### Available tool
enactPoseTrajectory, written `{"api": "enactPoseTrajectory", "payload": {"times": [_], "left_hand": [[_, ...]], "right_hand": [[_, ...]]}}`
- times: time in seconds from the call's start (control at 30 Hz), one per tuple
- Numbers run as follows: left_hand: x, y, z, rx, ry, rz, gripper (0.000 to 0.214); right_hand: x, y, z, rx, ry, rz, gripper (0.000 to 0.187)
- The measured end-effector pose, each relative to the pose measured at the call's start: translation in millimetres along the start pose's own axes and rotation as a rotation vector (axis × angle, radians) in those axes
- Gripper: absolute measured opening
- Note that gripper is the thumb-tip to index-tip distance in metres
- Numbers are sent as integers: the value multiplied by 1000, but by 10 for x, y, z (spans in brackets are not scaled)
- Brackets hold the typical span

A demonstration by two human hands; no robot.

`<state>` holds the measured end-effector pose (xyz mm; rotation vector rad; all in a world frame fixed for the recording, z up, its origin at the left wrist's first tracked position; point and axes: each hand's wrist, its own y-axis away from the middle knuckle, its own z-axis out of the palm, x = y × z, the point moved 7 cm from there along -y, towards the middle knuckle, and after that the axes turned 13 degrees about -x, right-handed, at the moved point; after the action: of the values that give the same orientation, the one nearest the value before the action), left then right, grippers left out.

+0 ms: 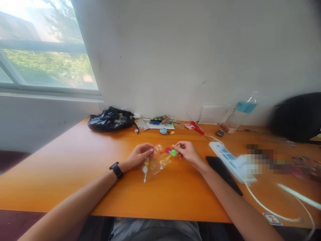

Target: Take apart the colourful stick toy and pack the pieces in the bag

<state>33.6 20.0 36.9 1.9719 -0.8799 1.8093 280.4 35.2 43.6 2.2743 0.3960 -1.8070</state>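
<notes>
Clear bag and bright little stick toys, mid-bench!

The clear plastic bag (156, 162) lies flat and crinkled on the orange bench (75, 174), its top corner pinched in the left hand (139, 154). At its upper right edge sits a green toy (173, 153), a round disc on a thin green stick, tilted, with its upper end in the right hand (187, 151) grip. Just beside it, touching, is a pink toy (168, 150) of the same shape. Along the bag's left edge runs a white stick (145, 169) with a yellow part, pointing down towards the person.
</notes>
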Motion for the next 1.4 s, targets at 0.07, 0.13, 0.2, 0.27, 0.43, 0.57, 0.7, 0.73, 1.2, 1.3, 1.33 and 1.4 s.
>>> {"api": "enactPoseTrajectory", "payload": {"times": [0.07, 0.13, 0.2, 0.27, 0.43, 0.57, 0.7, 0.73, 1.2, 1.3, 1.33, 1.4], "left_hand": [[15, 3, 4, -1, -14, 8, 43], [23, 7, 17, -11, -12, 5, 43], [32, 12, 28, -16, -1, -2, 42], [46, 17, 37, -20, 5, -8, 42], [40, 16, 53, -9, -48, -16, 40], [6, 6, 66, 13, -194, 7, 41], [-5, -7, 111, -37, -211, 14, 41], [6, -5, 114, -41, -189, 16, 42], [64, 23, 189, -66, 84, -1, 44], [67, 23, 206, -84, 75, -11, 43], [70, 24, 210, -88, 73, -13, 43], [71, 25, 212, -86, 76, -17, 44]], "right_hand": [[13, -12, -20, 28, 18, -8, 52], [24, -24, -18, 31, 37, -9, 52], [34, -32, -1, 21, 48, -6, 53], [44, -35, 24, 0, 48, 4, 53], [81, -27, 82, -38, 43, 39, 53], [105, -17, 152, -66, 77, 43, 52], [99, -7, 209, -83, 112, 25, 51], [95, -3, 205, -75, 110, 19, 51], [94, 23, 206, -53, 117, 33, 51], [66, 38, 249, -65, 111, 42, 51], [55, 42, 260, -67, 103, 45, 51], [40, 48, 282, -76, 81, 51, 50]]}}
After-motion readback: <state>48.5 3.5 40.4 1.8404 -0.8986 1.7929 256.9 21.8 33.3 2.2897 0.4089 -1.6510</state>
